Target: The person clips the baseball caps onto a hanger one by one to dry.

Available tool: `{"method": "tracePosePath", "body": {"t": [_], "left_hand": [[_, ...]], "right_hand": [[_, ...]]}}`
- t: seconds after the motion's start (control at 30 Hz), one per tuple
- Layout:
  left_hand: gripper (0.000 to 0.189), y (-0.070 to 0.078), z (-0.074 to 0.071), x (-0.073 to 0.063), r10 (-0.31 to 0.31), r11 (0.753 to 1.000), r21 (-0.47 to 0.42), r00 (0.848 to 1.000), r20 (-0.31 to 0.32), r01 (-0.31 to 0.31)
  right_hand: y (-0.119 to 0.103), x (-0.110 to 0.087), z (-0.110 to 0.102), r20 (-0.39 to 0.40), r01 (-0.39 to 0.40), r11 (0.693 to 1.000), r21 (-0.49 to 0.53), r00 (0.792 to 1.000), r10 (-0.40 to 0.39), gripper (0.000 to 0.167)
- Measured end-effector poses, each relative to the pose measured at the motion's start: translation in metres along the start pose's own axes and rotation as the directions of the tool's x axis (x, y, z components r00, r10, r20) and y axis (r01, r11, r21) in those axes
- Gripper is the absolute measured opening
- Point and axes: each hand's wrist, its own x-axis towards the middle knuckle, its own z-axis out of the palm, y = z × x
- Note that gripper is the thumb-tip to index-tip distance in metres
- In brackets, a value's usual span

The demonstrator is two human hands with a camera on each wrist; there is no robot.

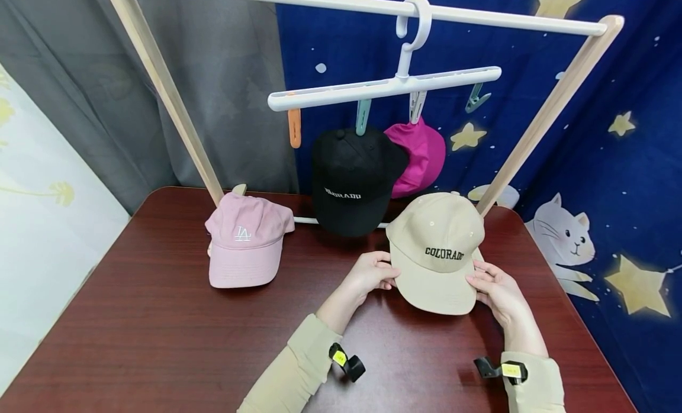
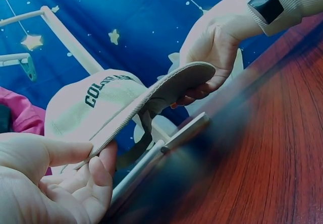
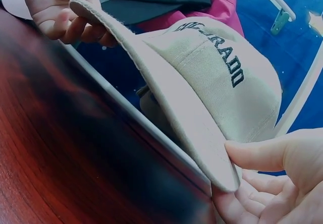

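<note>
- A beige cap [image 1: 437, 223], lettered COLORADO in dark thread, was held in both hands above the desk [image 1: 186, 342], toward its far right corner. Its brim [image 1: 434, 289] pointed to the near edge and stood raised off the desktop.
- The left hand [image 1: 375, 273] pinched the left side of that brim, thumb on top and fingers underneath.
- The right hand [image 1: 499, 291] pinched the right side of the brim in the same way, its thumb lying along the upper face.
- Both arms reached in from the near edge in beige sleeves [image 1: 295, 368], each with a small black device at the wrist.
- A white and wooden rack [image 1: 551, 112] stood along the far edge of the desk. A white hanger [image 1: 346, 92] was hooked over its top bar.
- A black cap [image 1: 346, 170], also lettered COLORADO, hung from a teal clip [image 1: 363, 116] near the middle of the far edge.
- A magenta cap [image 1: 423, 158] hung from a pale clip [image 1: 417, 107], just right of the black one and partly behind it.
- An orange clip [image 1: 295, 129] hung near the hanger's left end.
- A pink cap [image 1: 247, 223] with white LA letters sat near the far left corner, brim toward the near edge.
- Behind were a grey curtain [image 1: 224, 76] and a blue curtain [image 1: 639, 194] with stars and a white cat.
</note>
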Motion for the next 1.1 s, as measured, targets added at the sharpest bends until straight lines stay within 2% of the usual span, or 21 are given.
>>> {"method": "tracePosePath", "body": {"t": [0.47,0.73,0.97,1.1], "left_hand": [[0.025,0.009,0.004,-0.008,0.008,1.000,0.024,1.000,0.020,-0.009],[0.026,0.012,0.005,-0.010,0.032,0.999,0.017,0.999,0.037,-0.033],[0.025,0.015,0.006,-0.011,0.037,0.999,0.026,0.998,0.052,-0.038],[0.026,0.017,0.006,-0.012,0.052,0.998,0.035,0.997,0.060,-0.055]], "right_hand": [[-0.004,-0.001,-0.004,0.019,0.010,1.000,0.025,1.000,-0.011,0.036],[-0.007,-0.005,-0.003,0.037,0.051,0.996,0.071,0.998,-0.053,0.036],[-0.008,-0.006,-0.003,0.026,0.050,0.998,0.047,0.998,-0.051,0.032],[-0.008,-0.006,-0.004,0.050,0.070,0.995,0.069,0.996,-0.073,0.031]]}}
